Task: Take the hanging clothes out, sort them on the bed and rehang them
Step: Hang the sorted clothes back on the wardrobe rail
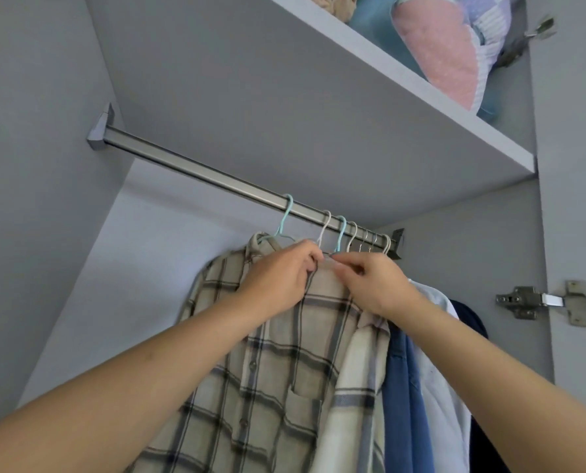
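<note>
Fingers (313,259) of the left hand (277,274) curl in at the collar of the plaid shirt (250,380), pinching the cloth near the top of its shoulder. Just at 3 o'clock from them, the fingertips of the right hand (370,285) are pressed together on the same collar, pinching a small fold below the hooks; whether they also hold a hanger wire I cannot tell. The 2 hands almost touch. Both bare forearms run down toward 7 and 5 o'clock.

The plaid shirt, beige with dark checks, hangs on a pale teal hanger (284,220) whose hook sits over the metal rail (216,179). Toward 3 o'clock along the rail several more hooks crowd together, white, teal and bare wire. Beneath them hang a cream checked shirt (356,397), touching the plaid one, then a blue shirt (404,387), a white shirt (445,387) and a dark garment (472,319) at the far end.

At 12 o'clock a grey shelf (421,131) carries a pink and blue cushion (445,52). At 3 o'clock a metal hinge (537,302) is fixed to the wardrobe side.
</note>
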